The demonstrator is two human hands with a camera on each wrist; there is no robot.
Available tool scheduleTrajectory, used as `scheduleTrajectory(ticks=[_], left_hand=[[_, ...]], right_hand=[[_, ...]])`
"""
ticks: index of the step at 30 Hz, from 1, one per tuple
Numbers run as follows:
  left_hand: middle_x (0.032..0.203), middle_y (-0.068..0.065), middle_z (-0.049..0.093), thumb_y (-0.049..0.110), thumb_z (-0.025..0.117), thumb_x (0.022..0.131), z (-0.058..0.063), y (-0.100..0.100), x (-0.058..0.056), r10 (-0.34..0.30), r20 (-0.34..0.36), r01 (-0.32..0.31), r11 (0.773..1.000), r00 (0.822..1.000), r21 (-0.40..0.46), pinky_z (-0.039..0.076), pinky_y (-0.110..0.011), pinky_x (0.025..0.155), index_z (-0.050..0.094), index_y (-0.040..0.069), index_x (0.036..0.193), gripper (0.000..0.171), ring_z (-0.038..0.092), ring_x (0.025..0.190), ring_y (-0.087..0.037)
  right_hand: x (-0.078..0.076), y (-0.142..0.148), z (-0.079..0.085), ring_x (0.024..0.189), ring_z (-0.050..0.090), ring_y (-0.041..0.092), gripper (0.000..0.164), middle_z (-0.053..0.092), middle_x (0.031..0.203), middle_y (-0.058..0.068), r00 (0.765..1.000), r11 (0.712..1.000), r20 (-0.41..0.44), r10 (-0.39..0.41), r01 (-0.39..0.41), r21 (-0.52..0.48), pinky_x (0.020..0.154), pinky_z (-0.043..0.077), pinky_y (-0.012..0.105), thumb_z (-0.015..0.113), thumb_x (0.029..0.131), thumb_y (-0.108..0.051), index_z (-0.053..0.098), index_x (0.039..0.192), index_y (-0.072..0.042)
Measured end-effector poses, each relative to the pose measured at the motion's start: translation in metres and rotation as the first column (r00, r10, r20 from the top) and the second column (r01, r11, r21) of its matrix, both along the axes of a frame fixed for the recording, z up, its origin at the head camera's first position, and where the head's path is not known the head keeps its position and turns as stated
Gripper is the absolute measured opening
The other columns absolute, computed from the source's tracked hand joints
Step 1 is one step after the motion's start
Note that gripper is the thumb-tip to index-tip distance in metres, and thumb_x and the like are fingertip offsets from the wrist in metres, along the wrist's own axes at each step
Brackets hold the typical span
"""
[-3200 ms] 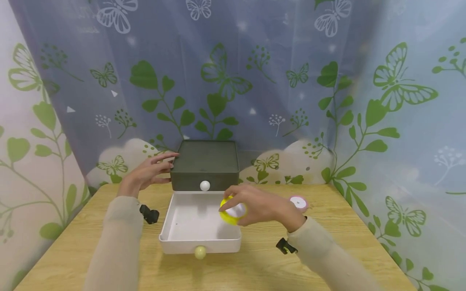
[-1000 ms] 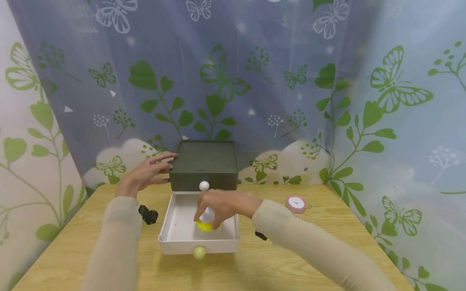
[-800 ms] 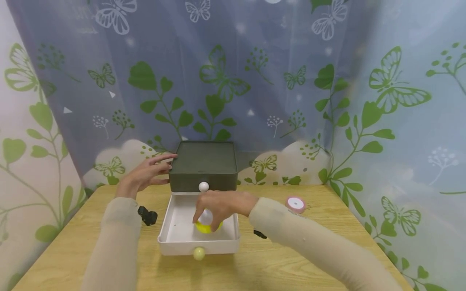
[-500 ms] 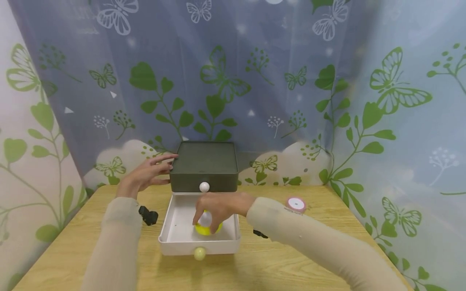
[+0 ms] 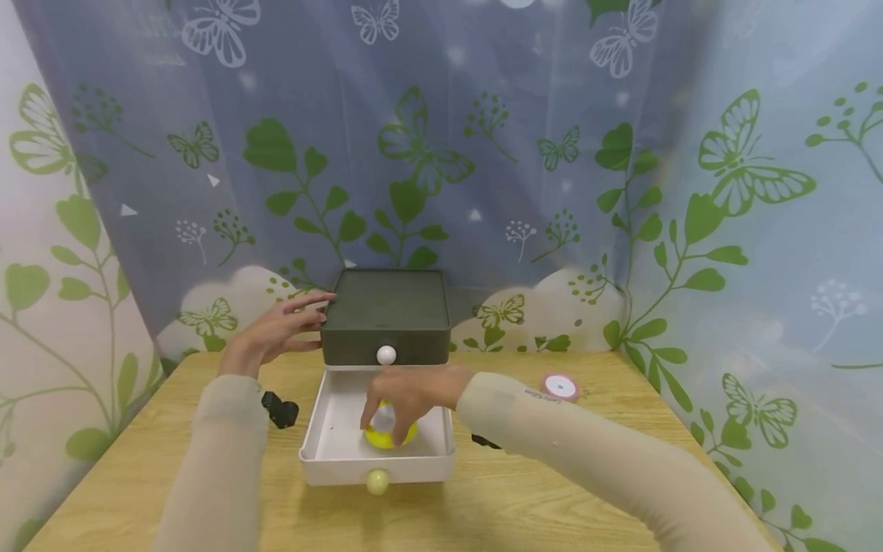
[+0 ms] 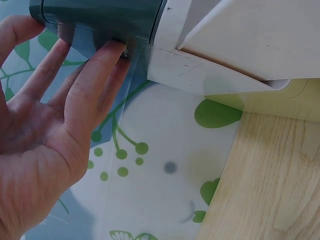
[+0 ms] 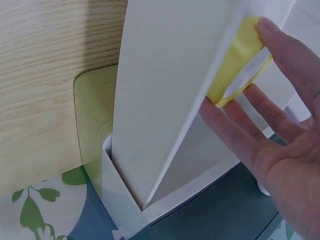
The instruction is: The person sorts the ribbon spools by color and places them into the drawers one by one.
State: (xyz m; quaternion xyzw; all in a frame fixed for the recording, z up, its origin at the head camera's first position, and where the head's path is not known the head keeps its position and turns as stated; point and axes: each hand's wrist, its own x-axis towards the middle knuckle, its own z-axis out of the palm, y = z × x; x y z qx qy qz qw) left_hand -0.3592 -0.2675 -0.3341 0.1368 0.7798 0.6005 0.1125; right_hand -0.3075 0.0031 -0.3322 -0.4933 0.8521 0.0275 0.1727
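My right hand [image 5: 408, 395] reaches down into the pulled-out white drawer [image 5: 331, 418] and grips a spool of yellow ribbon [image 5: 378, 438] with a white face. In the right wrist view, thumb and fingertips hold the yellow ribbon spool [image 7: 239, 60] by its edge, inside the drawer walls. My left hand [image 5: 272, 333] is at the left side of the small drawer cabinet. Its spread, nearly straight fingertips touch the dark green upper part [image 6: 100, 20] in the left wrist view. A white knob [image 5: 386, 355] marks the shut upper drawer, and a pale yellow knob [image 5: 377, 482] the pulled-out one.
A pink ribbon spool [image 5: 560, 386] with a white face lies on the wooden table [image 5: 524, 491], right of the cabinet. Curtains [image 5: 441, 153] printed with leaves and butterflies hang behind the table and at both sides.
My right hand has carried the yellow ribbon spool from the drawer's right side to its middle, then slightly lower and toward the front. The left hand has stayed against the cabinet.
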Motion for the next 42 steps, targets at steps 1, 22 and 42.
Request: scheduleTrajectory(ticks=[1,22,42], left_hand=[[0.171,-0.022,0.009,0.026,0.054,0.109,0.000,0.000,0.000,-0.001,0.001,0.001,1.000,1.000,0.001,0.053,-0.049,0.111,0.028,0.013,0.164,0.062,0.016,0.157,-0.048],[0.171,-0.024,0.009,0.028,0.055,0.108,-0.001,0.000,-0.001,-0.013,-0.005,0.013,1.000,1.000,-0.002,0.056,-0.044,0.107,0.029,0.015,0.164,0.063,0.017,0.157,-0.047],[0.172,-0.021,0.009,0.028,0.055,0.108,-0.002,-0.001,0.000,0.003,-0.007,-0.003,1.000,1.000,-0.012,0.057,-0.042,0.105,0.031,0.015,0.164,0.062,0.016,0.157,-0.047]], right_hand=[[0.000,-0.001,-0.001,0.118,0.060,0.006,0.049,0.070,0.129,-0.010,1.000,1.000,-0.002,-0.006,0.006,0.002,0.102,0.050,0.020,0.091,0.080,-0.020,0.076,0.125,-0.031],[-0.002,-0.003,-0.006,0.121,0.058,0.007,0.055,0.068,0.131,-0.008,0.999,0.999,-0.035,0.031,-0.030,0.027,0.107,0.048,0.020,0.091,0.079,-0.017,0.074,0.131,-0.028],[0.010,0.019,0.031,0.127,0.066,0.021,0.055,0.066,0.143,-0.007,1.000,0.999,0.004,0.013,-0.013,-0.051,0.106,0.054,0.027,0.083,0.088,-0.014,0.067,0.140,-0.018]])
